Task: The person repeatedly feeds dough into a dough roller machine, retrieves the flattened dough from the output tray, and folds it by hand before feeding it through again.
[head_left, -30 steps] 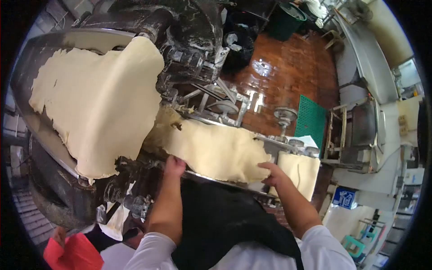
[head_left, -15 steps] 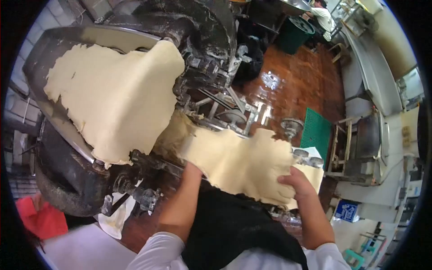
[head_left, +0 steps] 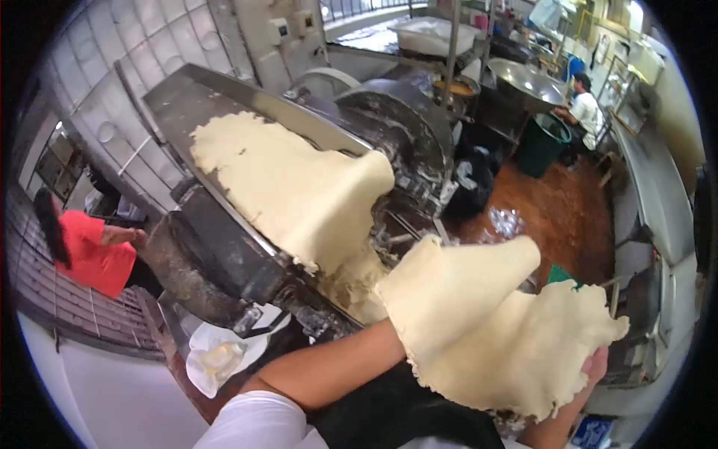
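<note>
A pale, floppy dough sheet (head_left: 516, 337) hangs raised in front of me, draped over both hands with a fold across its top. My left hand is hidden beneath its left part, and only the left forearm (head_left: 336, 363) shows. At the lower right edge, my right hand (head_left: 596, 364) holds the same sheet from below, its fingers mostly covered. Ahead and to the left, a larger dough sheet (head_left: 277, 179) lies on the metal feed tray (head_left: 176, 101) of a dark roller machine (head_left: 396, 112), drooping over its near end.
A person in a red top (head_left: 93, 247) stands at the machine's left. Another in white (head_left: 587, 116) is at the back, near a dark green bin (head_left: 542, 146) and a large metal bowl (head_left: 527, 78). Below the machine lies a white sheet with dough scraps (head_left: 224, 359). A steel counter (head_left: 658, 187) runs along the right.
Both hands have lifted the smaller dough sheet up and to the right, and it now folds over itself. My view has tilted up, showing more of the room. The larger sheet remains on the tray.
</note>
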Tool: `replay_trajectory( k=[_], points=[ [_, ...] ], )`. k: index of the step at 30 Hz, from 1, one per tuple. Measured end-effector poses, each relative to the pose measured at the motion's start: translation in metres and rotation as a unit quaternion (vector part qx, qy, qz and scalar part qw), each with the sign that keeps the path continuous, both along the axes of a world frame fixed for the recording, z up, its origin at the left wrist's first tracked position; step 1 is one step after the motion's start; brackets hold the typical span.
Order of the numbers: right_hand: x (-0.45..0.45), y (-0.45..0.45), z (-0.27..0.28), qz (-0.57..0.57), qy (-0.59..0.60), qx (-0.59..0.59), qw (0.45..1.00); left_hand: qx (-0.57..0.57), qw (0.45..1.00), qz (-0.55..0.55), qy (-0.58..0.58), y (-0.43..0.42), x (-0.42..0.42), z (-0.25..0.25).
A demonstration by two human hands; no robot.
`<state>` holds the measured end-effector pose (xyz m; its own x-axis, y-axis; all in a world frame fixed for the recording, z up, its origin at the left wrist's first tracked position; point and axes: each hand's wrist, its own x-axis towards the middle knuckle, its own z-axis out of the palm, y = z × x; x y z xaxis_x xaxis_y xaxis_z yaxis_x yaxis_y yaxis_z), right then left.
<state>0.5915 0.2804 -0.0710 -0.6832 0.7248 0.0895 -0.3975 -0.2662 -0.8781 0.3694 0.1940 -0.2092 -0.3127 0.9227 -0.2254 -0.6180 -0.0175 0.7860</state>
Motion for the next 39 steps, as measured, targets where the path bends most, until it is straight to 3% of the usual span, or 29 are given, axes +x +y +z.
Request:
replay_trajectory(
  k=[8, 13, 15, 16, 17, 18, 20, 21, 22, 24, 27, 30, 34, 36, 38, 39],
  points=[
    [-0.069, -0.026, 0.04, 0.033, 0.146, -0.023, 0.988, 0.196, 0.949, 0.177, 0.17, -0.05, -0.153, 0.185],
    [-0.128, -0.018, 0.02, 0.097, 0.05, 0.026, 0.994, 0.349, 0.878, 0.27, 0.185, -0.117, -0.273, 0.26],
    [-0.165, -0.034, 0.024, 0.136, 0.049, -0.014, 0.989, 0.343, 0.87, 0.268, 0.232, -0.147, -0.317, 0.265],
    [-0.184, -0.039, 0.015, 0.155, 0.047, -0.049, 0.985, 0.291, 0.873, 0.262, 0.291, -0.159, -0.337, 0.262],
    [-0.202, -0.043, 0.001, 0.175, 0.045, -0.086, 0.98, 0.156, 0.861, 0.243, 0.419, -0.17, -0.357, 0.258],
    [-0.219, -0.047, -0.014, 0.207, 0.017, -0.114, 0.972, 0.026, 0.813, 0.204, 0.544, -0.181, -0.376, 0.254],
    [-0.252, -0.051, -0.063, 0.339, 0.037, -0.119, 0.933, -0.247, 0.641, 0.111, 0.718, -0.199, -0.407, 0.239],
    [-0.262, -0.047, -0.108, 0.372, -0.01, -0.166, 0.913, -0.371, 0.518, 0.057, 0.769, -0.209, -0.423, 0.231],
    [-0.269, -0.038, -0.155, 0.395, -0.122, -0.184, 0.892, -0.459, 0.431, 0.02, 0.776, -0.221, -0.436, 0.222],
    [-0.279, -0.055, -0.171, 0.33, -0.163, -0.251, 0.896, -0.513, 0.456, 0.068, 0.724, -0.243, -0.458, 0.216],
    [-0.297, -0.079, -0.166, 0.301, -0.103, -0.323, 0.891, -0.454, 0.607, 0.227, 0.611, -0.257, -0.479, 0.235],
    [-0.313, -0.087, -0.147, 0.267, -0.056, -0.397, 0.876, -0.371, 0.69, 0.312, 0.538, -0.254, -0.475, 0.264],
    [-0.305, -0.082, -0.163, 0.267, 0.095, -0.486, 0.826, -0.304, 0.703, 0.308, 0.565, -0.235, -0.417, 0.296],
    [-0.289, -0.075, -0.168, 0.288, 0.111, -0.46, 0.832, -0.226, 0.707, 0.304, 0.598, -0.214, -0.364, 0.302],
    [-0.273, -0.064, -0.169, 0.316, 0.098, -0.426, 0.842, -0.17, 0.778, 0.21, 0.567, -0.189, -0.301, 0.288],
    [-0.269, -0.059, -0.168, 0.392, 0.178, -0.426, 0.795, -0.139, 0.781, 0.12, 0.598, -0.18, -0.271, 0.276]
  ],
)
